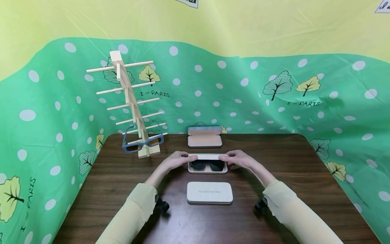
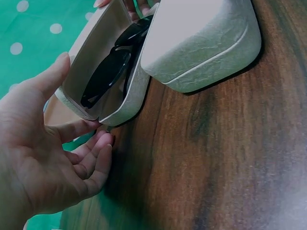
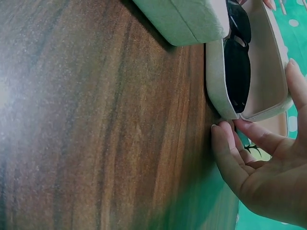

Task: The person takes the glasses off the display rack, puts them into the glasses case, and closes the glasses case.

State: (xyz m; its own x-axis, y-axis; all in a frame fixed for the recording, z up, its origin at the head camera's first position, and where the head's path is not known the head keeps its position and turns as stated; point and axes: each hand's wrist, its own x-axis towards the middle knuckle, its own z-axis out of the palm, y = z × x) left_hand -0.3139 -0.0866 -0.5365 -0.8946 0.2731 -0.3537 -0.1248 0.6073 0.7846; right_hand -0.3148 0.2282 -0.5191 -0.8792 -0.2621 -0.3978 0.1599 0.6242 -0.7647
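- Landmark: the glasses case (image 1: pixel 208 157), standing on the brown table (image 1: pixel 213 223), lid raised.
- Sunglasses (image 1: pixel 217 165): inside the glasses case, dark lenses facing the person.
- Left hand (image 1: pixel 176 160): at the left end of the glasses case. Thumb on the lid's edge, index finger by the hinge, gripping the lid between them; other fingers bent beside that end.
- Right hand (image 1: pixel 240 159): at the right end of the glasses case, gripping the lid likewise between thumb and index finger; remaining fingers bent.
- White case (image 1: pixel 209 192): closed, lettered on top, just in front of the glasses case.
- Blue case (image 1: pixel 204 141): open, pale pink lining, just behind the glasses case.
- Wooden stand (image 1: pixel 130 96): left of and behind the glasses case; blue glasses (image 1: pixel 141 145) hang low on it.
- Green and yellow cloth (image 1: pixel 231 88): behind the glasses case, beyond the table.
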